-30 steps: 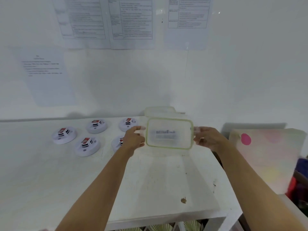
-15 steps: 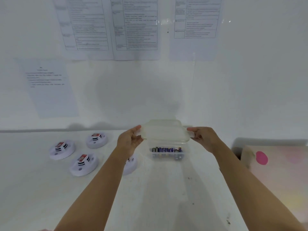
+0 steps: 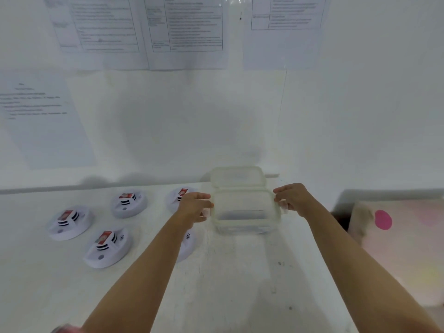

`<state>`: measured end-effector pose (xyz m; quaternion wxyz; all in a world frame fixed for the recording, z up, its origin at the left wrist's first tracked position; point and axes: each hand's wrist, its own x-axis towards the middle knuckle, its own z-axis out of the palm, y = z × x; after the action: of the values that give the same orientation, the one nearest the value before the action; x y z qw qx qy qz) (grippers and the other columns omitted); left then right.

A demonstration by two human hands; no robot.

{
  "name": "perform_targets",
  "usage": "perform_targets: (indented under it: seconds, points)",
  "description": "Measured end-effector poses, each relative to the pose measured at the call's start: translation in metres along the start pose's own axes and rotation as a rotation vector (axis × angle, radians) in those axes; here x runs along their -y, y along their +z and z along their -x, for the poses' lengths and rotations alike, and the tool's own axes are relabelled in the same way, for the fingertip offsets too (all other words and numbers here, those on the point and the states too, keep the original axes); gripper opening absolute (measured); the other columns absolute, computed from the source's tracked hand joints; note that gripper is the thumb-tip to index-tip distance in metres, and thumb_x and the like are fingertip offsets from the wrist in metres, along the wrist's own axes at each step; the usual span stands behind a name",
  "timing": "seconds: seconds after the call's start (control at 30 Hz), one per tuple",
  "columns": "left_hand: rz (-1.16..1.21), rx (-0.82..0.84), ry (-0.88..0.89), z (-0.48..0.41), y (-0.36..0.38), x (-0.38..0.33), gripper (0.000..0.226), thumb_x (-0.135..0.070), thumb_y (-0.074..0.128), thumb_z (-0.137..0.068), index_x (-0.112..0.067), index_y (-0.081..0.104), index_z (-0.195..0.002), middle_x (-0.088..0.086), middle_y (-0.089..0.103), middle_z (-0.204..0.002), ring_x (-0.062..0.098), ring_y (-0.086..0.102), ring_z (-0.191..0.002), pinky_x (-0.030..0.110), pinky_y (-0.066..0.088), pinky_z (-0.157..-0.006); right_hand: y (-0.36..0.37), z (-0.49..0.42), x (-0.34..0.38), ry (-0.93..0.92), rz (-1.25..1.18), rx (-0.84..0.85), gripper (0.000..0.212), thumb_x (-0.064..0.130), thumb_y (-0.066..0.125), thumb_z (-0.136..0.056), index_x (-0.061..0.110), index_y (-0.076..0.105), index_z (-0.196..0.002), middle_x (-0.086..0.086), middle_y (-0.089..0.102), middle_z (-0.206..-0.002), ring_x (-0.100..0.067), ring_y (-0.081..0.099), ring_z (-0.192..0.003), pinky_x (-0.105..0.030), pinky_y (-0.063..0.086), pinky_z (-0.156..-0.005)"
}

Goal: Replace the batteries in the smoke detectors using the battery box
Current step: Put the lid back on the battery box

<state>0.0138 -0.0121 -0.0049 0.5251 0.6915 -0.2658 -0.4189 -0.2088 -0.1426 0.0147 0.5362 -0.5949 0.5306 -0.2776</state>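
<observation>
White table pushed up against a white wall, and that wall carries several printed sheets taped across the top plus one more sheet lower at the left, text too blurred to read. Off past the table's right edge there's a pale board with a pink dot. The tabletop shows a few dark specks toward its near edge. Now the action: the clear plastic battery box sits on the table close to the back edge, right of centre, its long axis running left to right, parallel to the wall. Its lid stands behind it against the wall, tilted, also lying lengthwise left to right. Something dark shows faintly inside the box, too hazy to name. The left hand is curled onto the box's left short end, fingers closed on the rim; the right hand pinches the right short end, at what looks like a side clip. Both arms reach out from the near edge. Over on the left half of the table, the smoke detectors: one at far left, one further back, one nearer, one just behind the left hand, and a fifth half hidden under the left forearm. They're round, white, each topped with a red-and-black marked block.
</observation>
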Motion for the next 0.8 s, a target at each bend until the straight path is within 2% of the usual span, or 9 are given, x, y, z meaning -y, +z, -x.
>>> perform_targets:
  seconds: [0.07, 0.13, 0.23, 0.37, 0.5, 0.63, 0.7, 0.73, 0.8]
  points:
    - [0.023, 0.017, -0.031, 0.0, 0.001, -0.001, 0.033, 0.0, 0.064, -0.082, -0.006, 0.054, -0.113, 0.012, 0.057, -0.1, 0.025, 0.058, -0.081, 0.031, 0.05, -0.066, 0.002, -0.002, 0.002, 0.049, 0.057, 0.037, 0.018, -0.008, 0.062, -0.075, -0.011, 0.063, -0.093, -0.013, 0.051, -0.071, -0.023, 0.046, -0.057, -0.029, 0.038, -0.057]
    - [0.102, 0.033, -0.061, 0.0, 0.003, -0.001, 0.04, 0.001, 0.065, -0.083, -0.004, 0.048, -0.119, 0.015, 0.054, -0.111, 0.029, 0.058, -0.093, 0.035, 0.054, -0.068, 0.004, -0.002, 0.003, 0.064, 0.088, 0.06, 0.011, -0.004, 0.065, -0.077, -0.006, 0.063, -0.088, -0.015, 0.052, -0.076, -0.024, 0.047, -0.063, -0.032, 0.037, -0.06]
    - [0.134, 0.032, -0.095, 0.0, 0.007, 0.001, 0.047, 0.004, 0.065, -0.082, -0.002, 0.043, -0.123, 0.017, 0.053, -0.117, 0.03, 0.056, -0.1, 0.04, 0.052, -0.075, 0.003, -0.003, -0.001, 0.067, 0.043, 0.054, 0.022, -0.007, 0.064, -0.078, -0.008, 0.063, -0.1, -0.015, 0.055, -0.081, -0.025, 0.05, -0.07, -0.03, 0.038, -0.059]
    - [0.108, 0.056, -0.128, 0.001, 0.006, -0.002, 0.049, 0.008, 0.065, -0.08, 0.002, 0.046, -0.124, 0.016, 0.057, -0.106, 0.031, 0.057, -0.099, 0.039, 0.052, -0.071, 0.002, -0.003, 0.0, 0.076, 0.059, 0.093, 0.019, -0.007, 0.062, -0.08, -0.006, 0.063, -0.099, -0.01, 0.053, -0.07, -0.021, 0.048, -0.06, -0.028, 0.041, -0.056]
    - [0.087, 0.065, -0.158, 0.0, 0.004, -0.001, 0.045, 0.004, 0.065, -0.083, 0.003, 0.049, -0.125, 0.015, 0.059, -0.109, 0.027, 0.06, -0.091, 0.04, 0.053, -0.078, -0.002, -0.005, -0.002, 0.13, 0.027, 0.146, 0.013, -0.005, 0.064, -0.081, -0.009, 0.063, -0.093, -0.014, 0.059, -0.082, -0.022, 0.055, -0.068, -0.03, 0.048, -0.061]
    - [-0.066, 0.011, -0.146, -0.002, 0.004, 0.0, 0.028, -0.007, 0.069, -0.083, 0.002, 0.057, -0.107, 0.009, 0.06, -0.095, 0.019, 0.054, -0.082, 0.025, 0.046, -0.073, -0.004, -0.009, -0.004, 0.189, 0.022, 0.124, 0.023, -0.001, 0.071, -0.076, -0.012, 0.061, -0.095, -0.017, 0.063, -0.081, -0.025, 0.06, -0.072, -0.034, 0.053, -0.069]
    - [-0.129, -0.03, -0.133, -0.003, 0.006, -0.003, 0.029, -0.009, 0.071, -0.081, 0.0, 0.056, -0.104, 0.01, 0.057, -0.087, 0.018, 0.053, -0.075, 0.023, 0.046, -0.067, -0.005, -0.011, -0.003, 0.156, 0.163, 0.027, 0.023, 0.009, 0.079, -0.07, 0.0, 0.058, -0.07, -0.013, 0.061, -0.064, -0.023, 0.057, -0.063, -0.031, 0.054, -0.066]
    - [-0.161, -0.047, -0.13, -0.004, 0.007, -0.004, 0.032, -0.009, 0.072, -0.08, 0.002, 0.057, -0.107, 0.012, 0.059, -0.091, 0.021, 0.056, -0.079, 0.025, 0.049, -0.068, -0.005, -0.011, -0.001, 0.133, 0.252, -0.032, 0.036, 0.016, 0.082, -0.067, 0.005, 0.049, -0.058, -0.009, 0.056, -0.053, -0.02, 0.053, -0.053, -0.027, 0.051, -0.058]
    - [-0.195, -0.056, -0.138, -0.001, 0.011, -0.008, 0.036, -0.006, 0.072, -0.08, 0.007, 0.056, -0.11, 0.016, 0.062, -0.096, 0.026, 0.06, -0.087, 0.03, 0.054, -0.069, -0.002, -0.008, -0.001, 0.09, 0.357, -0.092, 0.046, 0.023, 0.082, -0.068, 0.008, 0.041, -0.052, -0.006, 0.051, -0.049, -0.017, 0.05, -0.045, -0.025, 0.048, -0.053]
